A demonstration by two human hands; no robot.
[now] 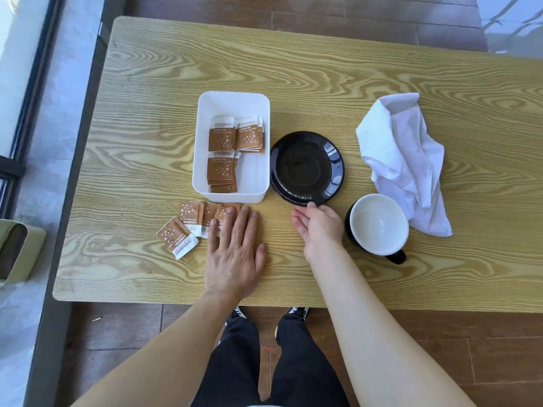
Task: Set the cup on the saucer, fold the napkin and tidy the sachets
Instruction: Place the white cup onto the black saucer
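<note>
A black saucer (307,168) lies bare at the table's middle. Right of it and nearer me stands the cup (379,226), black outside, white inside, its handle pointing toward me. A crumpled white napkin (404,160) lies at the right. Several brown sachets (233,148) sit in a white tray (235,98); several more loose sachets (188,227) lie on the table in front of it. My left hand (235,251) rests flat, fingers spread, fingertips over the loose sachets. My right hand (318,227) touches the saucer's near rim with thumb and fingers curled, holding nothing that I can see.
The wooden table (293,69) has rounded corners; its near edge runs just above my legs. A window frame and pale ledge (38,113) lie to the left. A green-grey object (17,248) sits at the far left beside the table.
</note>
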